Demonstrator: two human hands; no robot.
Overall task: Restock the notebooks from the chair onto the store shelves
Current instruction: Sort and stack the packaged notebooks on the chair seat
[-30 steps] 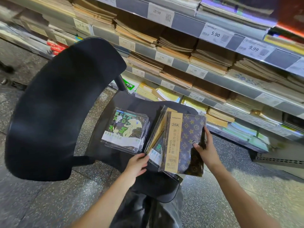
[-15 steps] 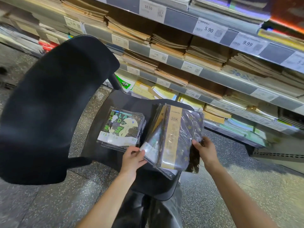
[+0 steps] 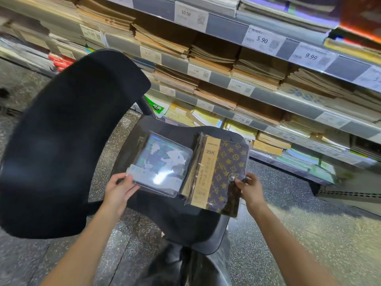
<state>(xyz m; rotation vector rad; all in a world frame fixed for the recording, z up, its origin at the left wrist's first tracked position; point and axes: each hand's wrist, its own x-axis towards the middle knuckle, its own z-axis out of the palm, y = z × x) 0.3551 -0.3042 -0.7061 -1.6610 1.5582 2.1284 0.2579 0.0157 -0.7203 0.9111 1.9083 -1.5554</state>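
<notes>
Two piles of wrapped notebooks are over the black chair seat [image 3: 179, 219]. On the left is a pile with glossy blue-green picture covers [image 3: 162, 166]; my left hand [image 3: 119, 190] grips its near left corner. On the right is a pile of brown patterned notebooks with a tan "25K" band [image 3: 220, 172]; my right hand [image 3: 250, 189] holds its near right edge by the snap button. Both piles look tilted up slightly off the seat. The store shelves [image 3: 268, 93] rise just behind the chair.
The chair's curved black backrest [image 3: 61, 141] fills the left. Shelves hold stacked brown kraft notebooks [image 3: 216, 56] and yellow pads [image 3: 202, 118], with price tags such as 5.90 [image 3: 262, 40]. Speckled stone floor [image 3: 309, 234] lies to the right.
My left hand shifted from the brown pile's edge to the picture-cover pile and took hold of it. The brown pile, earlier tipped on edge, now lies flatter, its cover facing up.
</notes>
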